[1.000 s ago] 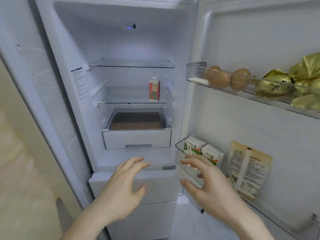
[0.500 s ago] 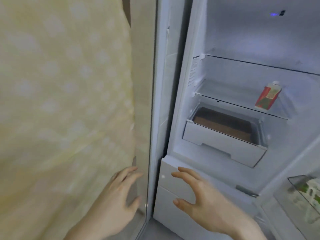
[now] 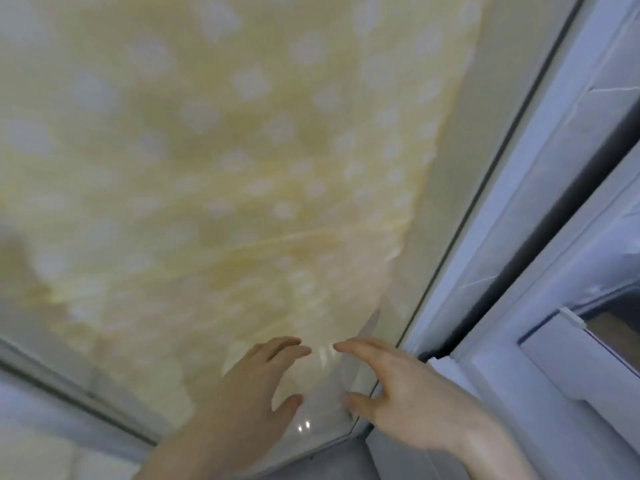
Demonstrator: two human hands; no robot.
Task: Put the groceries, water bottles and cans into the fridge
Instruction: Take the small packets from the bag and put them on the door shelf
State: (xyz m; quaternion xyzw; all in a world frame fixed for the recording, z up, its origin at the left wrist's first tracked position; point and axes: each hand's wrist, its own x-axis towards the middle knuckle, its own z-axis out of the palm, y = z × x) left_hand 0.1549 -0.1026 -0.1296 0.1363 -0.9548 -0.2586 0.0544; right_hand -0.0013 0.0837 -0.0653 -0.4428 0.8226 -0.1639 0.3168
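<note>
Head view, left hand (image 3: 242,386) and right hand (image 3: 405,400) empty, fingers loosely spread, before yellow dotted curtain (image 3: 214,161), fridge (image 3: 554,237) edge at right

A pale yellow curtain (image 3: 214,161) printed with white spots fills most of the view, blurred and creased toward its lower edge. A beige wall strip (image 3: 460,174) runs beside it. Lighting is soft and even. Small glare spots show low on a glossy surface (image 3: 304,426).

Fridge (image 3: 540,209) at my right, white, only its edge and a drawer front (image 3: 568,368) visible. Its contents are out of my view.
</note>
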